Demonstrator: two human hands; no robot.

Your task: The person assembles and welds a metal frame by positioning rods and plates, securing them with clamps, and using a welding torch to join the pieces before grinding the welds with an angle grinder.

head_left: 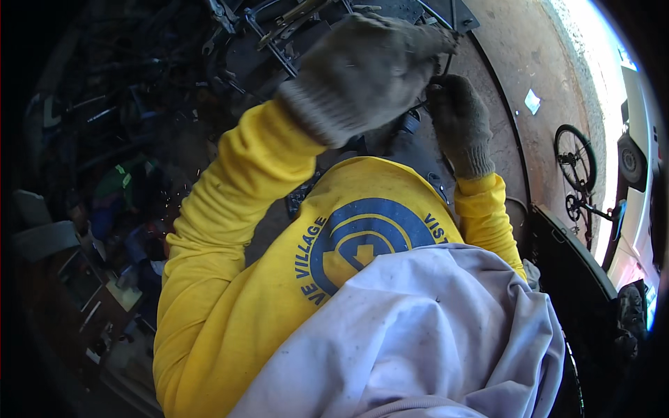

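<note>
Both my hands wear thick grey-brown knit gloves with ribbed cuffs. My left hand (373,73) reaches across the upper middle, fingers bunched together around a thin dark rod (452,15) near the top edge. Just below and to the right, my right hand (460,122) is curled closed at the rod's lower end. The gloves hide how the rod runs between the two hands. Beyond them a dark flat plate (465,17) shows at the top. Behind my left hand lies a cluster of metal bars (275,49), with an open-ended wrench (209,44) beside it.
Dark, cluttered metal pieces fill the left side. At lower left a person in green (115,182) is near flying sparks. On the right a bicycle (577,164) and a white vehicle (637,167) stand outside. A long dark panel edge (512,115) curves past my right hand.
</note>
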